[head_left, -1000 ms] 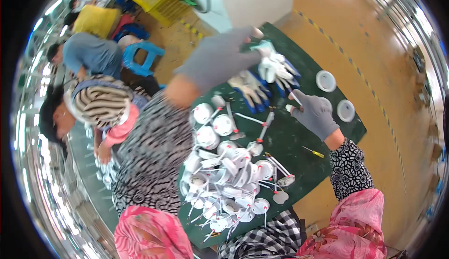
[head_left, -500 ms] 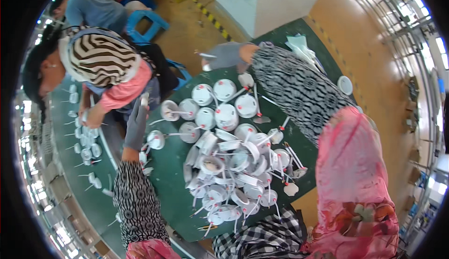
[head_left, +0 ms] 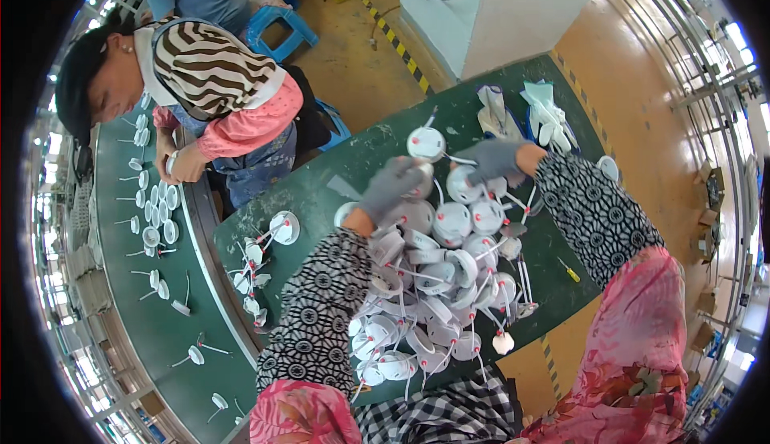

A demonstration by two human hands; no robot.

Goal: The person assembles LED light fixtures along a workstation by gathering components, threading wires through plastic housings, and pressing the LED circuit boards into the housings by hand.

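Your left hand [head_left: 391, 190], in a grey knit glove, is curled over the far edge of the heap of white round plastic discs with thin white wire leads [head_left: 437, 283] on the dark green table [head_left: 321, 195]. Its fingers close loosely around one disc [head_left: 423, 173], though the glove hides how firm the grasp is. Your right hand [head_left: 495, 160], also grey-gloved, lies with fingers bent on another disc [head_left: 464, 183] just beside it; I cannot tell whether it pinches or only rests.

These discs look light and stiff, with smooth faces likely to slip under knit fabric. The leads seem springy and easily tangled, so take each by the rim, not the wire.

Most discs lie flat or tilted, faces up, leads trailing every way; the heap's long axis runs from you toward the table's far edge. One separate disc [head_left: 426, 142] sits just beyond your hands, its lead pointing right.

A co-worker in a striped top [head_left: 210, 65] bends over the neighbouring green belt [head_left: 172, 332].
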